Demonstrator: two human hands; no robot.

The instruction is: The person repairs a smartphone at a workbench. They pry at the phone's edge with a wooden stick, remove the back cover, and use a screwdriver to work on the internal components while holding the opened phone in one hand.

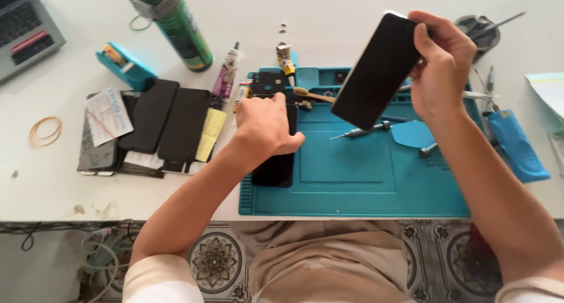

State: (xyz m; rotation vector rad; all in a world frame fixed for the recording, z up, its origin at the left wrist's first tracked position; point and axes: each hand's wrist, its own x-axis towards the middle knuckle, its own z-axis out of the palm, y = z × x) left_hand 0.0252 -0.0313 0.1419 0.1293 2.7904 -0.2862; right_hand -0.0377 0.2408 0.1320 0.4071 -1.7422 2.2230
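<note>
My right hand (pixel 439 62) holds a black phone screen panel (pixel 376 71) tilted up above the teal work mat (pixel 364 185). My left hand (pixel 264 124) rests, fingers curled, on top of a black phone (pixel 273 171) lying at the mat's left edge. A screwdriver (pixel 361 131) lies on the mat just below the raised panel, beside a light blue pry tool (pixel 413 134). A toothbrush with a wooden handle (pixel 314 95) lies at the mat's back, near a small black part (pixel 268 82).
Left of the mat lie two black screen panels (pixel 167 121), a yellow strip (pixel 210 132) and papers. A green spray can (pixel 182 27), a teal tape dispenser (pixel 126 65), glue tubes (pixel 226 74), a rubber band (pixel 45 131) and a laptop corner (pixel 23 29) sit farther back. A blue pouch (pixel 517 144) lies right.
</note>
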